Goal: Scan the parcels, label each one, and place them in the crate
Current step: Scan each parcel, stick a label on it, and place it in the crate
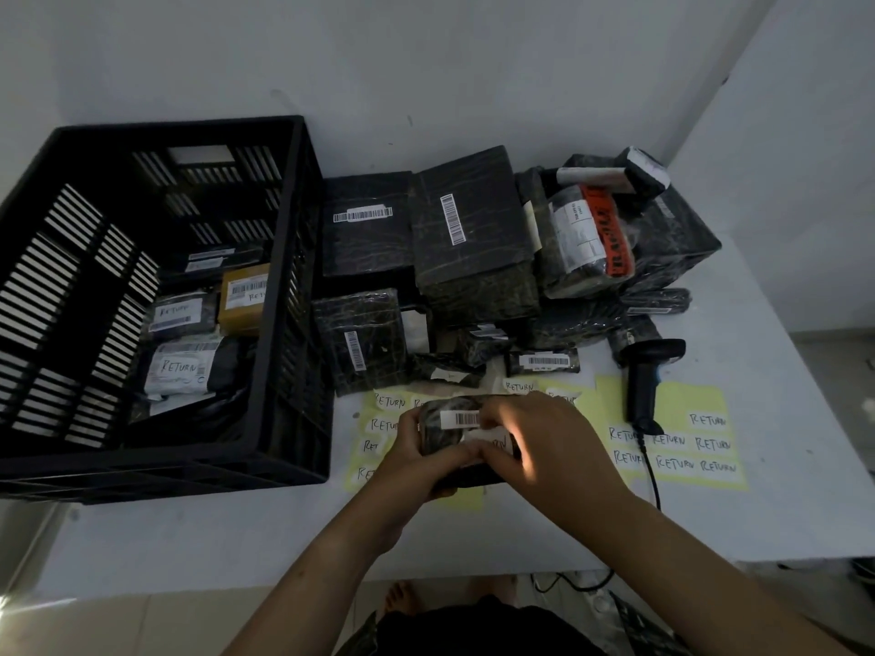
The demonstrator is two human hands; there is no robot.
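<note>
A small black wrapped parcel (pixel 447 430) with a white barcode strip is held over the table's front middle. My left hand (pixel 416 459) grips its left side. My right hand (pixel 535 447) lies over its right side, fingers on a white RETURN label stuck to its face. The black slatted crate (pixel 289 258) stands at the left and holds several parcels marked RETURN (pixel 182 366). The black barcode scanner (pixel 646 381) lies on the table to the right, apart from both hands.
A pile of black wrapped parcels (pixel 468 229) fills the back of the white table (pixel 781 513). Two yellow backing sheets with white RETURN stickers (pixel 696 442) lie under and right of my hands. The scanner's cable drops over the front edge.
</note>
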